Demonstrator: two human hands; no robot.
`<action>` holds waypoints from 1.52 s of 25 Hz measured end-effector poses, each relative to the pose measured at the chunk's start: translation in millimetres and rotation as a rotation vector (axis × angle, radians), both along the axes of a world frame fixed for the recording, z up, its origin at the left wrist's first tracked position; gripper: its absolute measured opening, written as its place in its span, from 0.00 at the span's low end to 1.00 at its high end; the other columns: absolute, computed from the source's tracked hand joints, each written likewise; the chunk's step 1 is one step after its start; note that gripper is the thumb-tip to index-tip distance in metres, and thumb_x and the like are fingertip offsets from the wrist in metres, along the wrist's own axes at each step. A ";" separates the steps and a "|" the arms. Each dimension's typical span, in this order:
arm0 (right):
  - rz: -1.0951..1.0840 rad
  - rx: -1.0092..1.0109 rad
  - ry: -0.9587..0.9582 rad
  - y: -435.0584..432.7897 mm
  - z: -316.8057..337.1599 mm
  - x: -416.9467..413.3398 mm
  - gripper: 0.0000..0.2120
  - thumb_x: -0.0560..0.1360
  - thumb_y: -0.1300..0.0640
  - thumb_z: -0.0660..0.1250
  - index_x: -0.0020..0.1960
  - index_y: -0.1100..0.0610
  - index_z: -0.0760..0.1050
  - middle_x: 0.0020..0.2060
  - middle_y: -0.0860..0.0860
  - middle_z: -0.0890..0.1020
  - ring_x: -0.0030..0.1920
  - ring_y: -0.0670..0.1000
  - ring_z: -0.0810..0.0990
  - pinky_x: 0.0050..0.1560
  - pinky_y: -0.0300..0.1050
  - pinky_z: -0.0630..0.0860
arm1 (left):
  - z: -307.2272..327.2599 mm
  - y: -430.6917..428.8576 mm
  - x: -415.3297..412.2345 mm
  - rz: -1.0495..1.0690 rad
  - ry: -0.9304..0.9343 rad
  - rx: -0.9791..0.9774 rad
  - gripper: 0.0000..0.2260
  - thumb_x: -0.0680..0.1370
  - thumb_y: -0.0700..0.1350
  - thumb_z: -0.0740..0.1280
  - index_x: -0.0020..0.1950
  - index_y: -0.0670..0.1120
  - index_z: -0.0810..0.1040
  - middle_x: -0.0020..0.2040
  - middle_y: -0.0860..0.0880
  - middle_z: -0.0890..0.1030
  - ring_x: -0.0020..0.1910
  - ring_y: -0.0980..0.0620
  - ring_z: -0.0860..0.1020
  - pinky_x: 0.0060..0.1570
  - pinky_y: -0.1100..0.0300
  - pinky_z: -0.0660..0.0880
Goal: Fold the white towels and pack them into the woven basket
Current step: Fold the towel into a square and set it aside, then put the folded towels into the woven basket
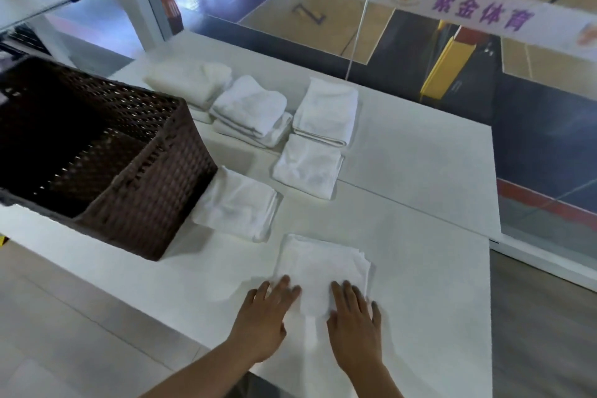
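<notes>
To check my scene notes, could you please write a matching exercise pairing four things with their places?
Things: 1 woven basket; 2 nearest towel; 3 left hand; 4 right hand.
Places: A on the towel's near right corner; B on the table's left side; C on the towel's near left corner; D at the table's near edge.
Pairs: 1-B, 2-D, 3-C, 4-A.

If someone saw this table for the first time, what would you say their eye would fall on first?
The dark brown woven basket on the left stands out most against the white table, with no towel visible inside it. At the near edge, the left hand and right hand lie flat on a folded white towel. Further back, more folded towels lie singly and in stacks to the right of the basket.
</notes>
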State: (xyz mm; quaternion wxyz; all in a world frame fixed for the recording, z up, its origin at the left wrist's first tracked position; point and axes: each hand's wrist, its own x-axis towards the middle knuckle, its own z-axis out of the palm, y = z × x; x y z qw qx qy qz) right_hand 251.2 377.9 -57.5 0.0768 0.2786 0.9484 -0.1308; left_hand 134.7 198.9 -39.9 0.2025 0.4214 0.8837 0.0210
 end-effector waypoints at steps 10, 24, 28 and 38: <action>-0.105 -0.088 -0.122 15.4 20.4 -43.5 0.28 0.78 0.50 0.61 0.78 0.46 0.65 0.77 0.47 0.68 0.78 0.50 0.64 0.77 0.56 0.57 | 16.1 22.4 -76.3 -0.320 -0.076 0.020 0.29 0.54 0.52 0.77 0.55 0.56 0.82 0.53 0.54 0.82 0.54 0.50 0.75 0.45 0.57 0.80; -0.389 -0.132 0.141 138.2 46.5 -205.5 0.10 0.77 0.57 0.66 0.58 0.51 0.77 0.47 0.48 0.82 0.50 0.54 0.81 0.55 0.51 0.73 | 37.3 165.2 -239.8 -0.157 0.061 0.210 0.24 0.70 0.47 0.69 0.66 0.49 0.77 0.67 0.45 0.77 0.63 0.42 0.77 0.59 0.47 0.77; -0.402 -0.353 0.234 209.9 53.8 -303.6 0.14 0.78 0.54 0.66 0.63 0.51 0.74 0.51 0.50 0.81 0.52 0.54 0.81 0.56 0.52 0.77 | 13.7 167.4 -271.8 -0.101 0.070 0.108 0.26 0.74 0.49 0.67 0.72 0.51 0.71 0.72 0.45 0.72 0.71 0.40 0.69 0.69 0.44 0.68; -0.608 -0.573 0.235 272.7 7.9 -437.3 0.22 0.76 0.46 0.68 0.64 0.57 0.69 0.58 0.53 0.77 0.54 0.57 0.78 0.48 0.47 0.71 | -13.1 158.7 -266.6 -0.082 0.064 0.052 0.37 0.69 0.47 0.72 0.77 0.52 0.66 0.78 0.46 0.66 0.75 0.39 0.65 0.74 0.44 0.55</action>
